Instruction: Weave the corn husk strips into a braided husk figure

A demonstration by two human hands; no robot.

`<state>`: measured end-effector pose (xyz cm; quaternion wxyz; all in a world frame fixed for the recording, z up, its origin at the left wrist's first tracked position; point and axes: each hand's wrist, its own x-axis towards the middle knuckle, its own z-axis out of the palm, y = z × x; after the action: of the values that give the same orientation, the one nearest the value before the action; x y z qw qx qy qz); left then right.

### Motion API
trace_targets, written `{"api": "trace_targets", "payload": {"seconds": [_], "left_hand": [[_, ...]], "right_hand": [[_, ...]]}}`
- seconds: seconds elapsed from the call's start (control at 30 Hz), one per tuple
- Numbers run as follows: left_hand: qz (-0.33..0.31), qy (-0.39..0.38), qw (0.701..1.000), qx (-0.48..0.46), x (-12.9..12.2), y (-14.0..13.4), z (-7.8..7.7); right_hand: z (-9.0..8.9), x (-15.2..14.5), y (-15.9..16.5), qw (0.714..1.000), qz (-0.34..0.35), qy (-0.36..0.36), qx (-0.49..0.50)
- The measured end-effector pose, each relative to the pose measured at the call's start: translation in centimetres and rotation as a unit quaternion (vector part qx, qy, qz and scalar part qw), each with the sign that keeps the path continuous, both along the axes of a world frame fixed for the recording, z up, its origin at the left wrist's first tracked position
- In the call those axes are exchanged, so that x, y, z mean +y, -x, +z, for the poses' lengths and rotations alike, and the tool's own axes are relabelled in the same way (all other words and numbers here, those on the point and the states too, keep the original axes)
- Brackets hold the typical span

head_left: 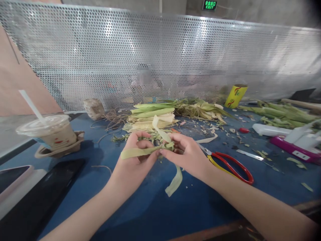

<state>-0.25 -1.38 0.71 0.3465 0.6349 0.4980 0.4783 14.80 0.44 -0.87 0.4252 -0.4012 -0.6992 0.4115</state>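
Both my hands meet over the middle of the blue table, working on pale green corn husk strips (135, 153) that cross in a small knot between them. My left hand (135, 159) pinches the strips from the left, one end lying across its fingers. From the right, my right hand (187, 154) pinches the knot with thumb and fingers. One strip end sticks up above the fingers and another hangs below them. Just behind the hands lies a stack of corn husks (152, 113). Red-and-yellow-handled scissors (232, 167) rest by my right wrist, their blades partly hidden.
On the left stand a lidded drink cup (55, 134) in a cardboard holder and a black phone-like slab (47, 197). A craft knife blade (249, 155), a purple power strip (296, 149) and a yellow can (235, 96) are on the right. A perforated metal screen (160, 50) closes the back.
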Motion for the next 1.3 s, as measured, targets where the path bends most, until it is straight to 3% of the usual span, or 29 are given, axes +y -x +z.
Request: {"api": "trace_targets", "payload": {"seconds": [0.27, 0.47, 0.57, 0.67, 0.73, 0.83, 1.07, 1.3], "left_hand": [[0.000, -0.008, 0.999, -0.051, -0.2, 0.6, 0.5], [-0.067, -0.023, 0.987, -0.144, -0.2, 0.3, -0.4], [-0.095, 0.001, 0.991, -0.095, -0.2, -0.1, -1.0], [-0.015, -0.034, 0.999, -0.009, 0.0, -0.2, -1.3], [0.026, -0.085, 0.996, 0.030, 0.2, -0.2, -1.2], [-0.012, -0.120, 0.991, 0.054, 0.3, 0.0, -1.1], [-0.068, -0.040, 0.996, 0.037, -0.2, -0.3, -0.7], [-0.079, 0.159, 0.982, -0.070, -0.6, -0.4, 0.0]], "right_hand": [[0.3, 0.6, -0.6, 0.992, -0.078, 0.057, 0.082], [0.5, 0.1, -0.3, 0.982, 0.003, 0.081, 0.172], [0.2, -0.2, 0.2, 0.975, 0.068, 0.092, 0.191], [-0.2, -0.1, 0.5, 0.965, 0.120, 0.091, 0.217], [-0.3, 0.0, 0.5, 0.967, 0.110, 0.082, 0.216], [-0.1, 0.2, 0.3, 0.980, 0.043, 0.044, 0.188], [0.2, 0.3, -0.1, 0.983, 0.009, 0.010, 0.184], [0.1, 0.4, -0.4, 0.978, -0.011, -0.016, 0.207]]}}
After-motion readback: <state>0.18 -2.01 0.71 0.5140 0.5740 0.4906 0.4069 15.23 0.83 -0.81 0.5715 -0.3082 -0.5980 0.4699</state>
